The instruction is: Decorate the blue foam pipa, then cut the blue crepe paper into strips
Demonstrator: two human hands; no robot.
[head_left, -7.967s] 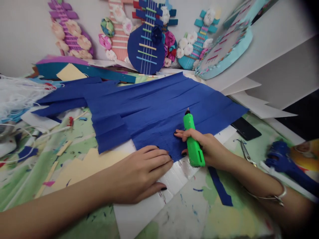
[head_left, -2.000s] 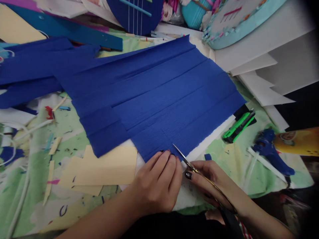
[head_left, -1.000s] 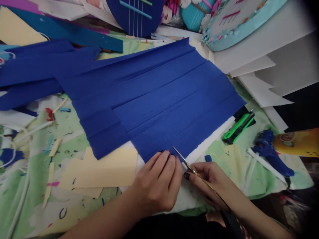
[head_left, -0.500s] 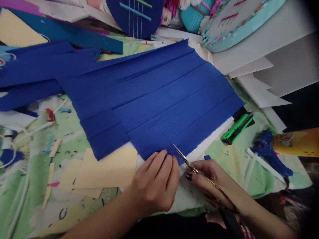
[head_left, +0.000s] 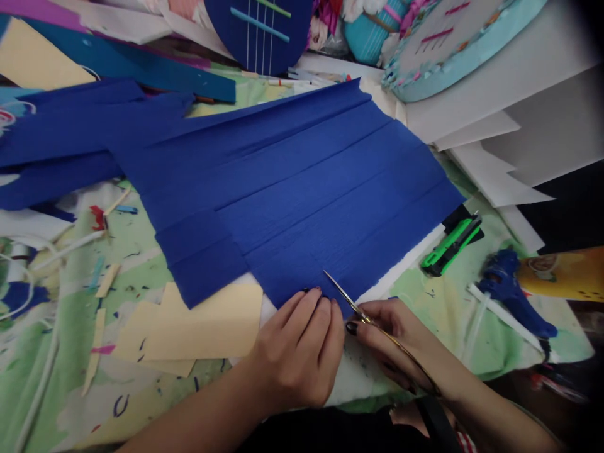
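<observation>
A wide sheet of blue crepe paper point(head_left: 302, 189) with long folds lies across the middle of the table. My left hand point(head_left: 302, 352) is closed at its near edge, fingers together and fingertips on the paper; the thumb is hidden. In my right hand point(head_left: 396, 340) is a slim pair of scissors point(head_left: 365, 318) with gold-coloured handles. Their pointed blades lie over the near right part of the sheet and look closed, tip up and left, just right of my left fingertips. Some white material point(head_left: 401, 264) shows from under the paper's right edge.
To the right lie a green utility knife point(head_left: 450, 245), a blue glue gun point(head_left: 512, 292) and a yellow container point(head_left: 566, 274). Cream card pieces point(head_left: 202, 321) and paper scraps are at left. Decorated round pieces point(head_left: 257, 31) stand at the back, white boards point(head_left: 495, 107) at the right.
The scissors' tip has shifted slightly left, and my right hand has moved a little closer to my left hand. The whole view has drifted slightly; the left hand keeps its place on the paper.
</observation>
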